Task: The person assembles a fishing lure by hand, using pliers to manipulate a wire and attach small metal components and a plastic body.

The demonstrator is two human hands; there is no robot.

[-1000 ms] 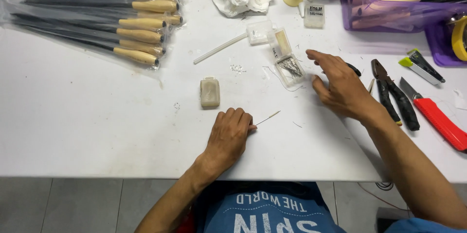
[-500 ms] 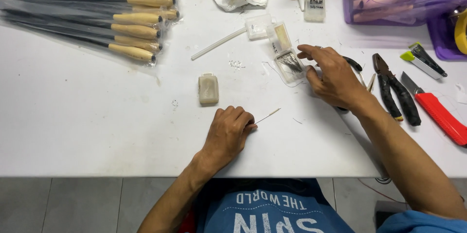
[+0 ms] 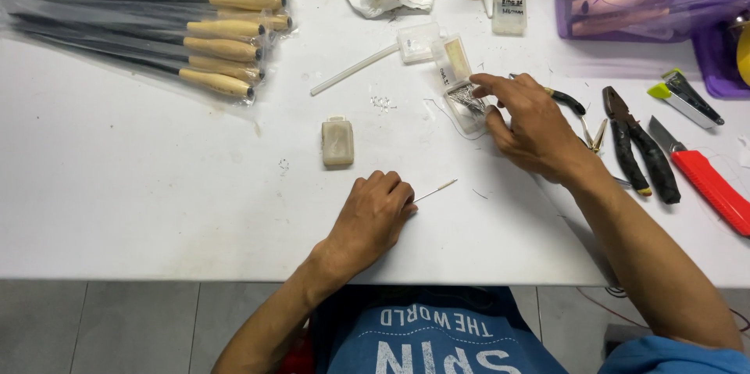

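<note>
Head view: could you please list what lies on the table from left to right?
Bagged wooden-handled rods → small beige block → left hand → right hand → black-handled pliers → red-handled knife.

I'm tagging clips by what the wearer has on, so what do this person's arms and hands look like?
Both are bare: the left hand and right hand show no gloves, rings, watch or bands. The forearms are uncovered too. A blue sleeve edge shows at the right upper arm, matching the blue printed shirt below.

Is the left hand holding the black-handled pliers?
No. The left hand pinches a thin stick on the table, while the pliers lie untouched at right.
</note>
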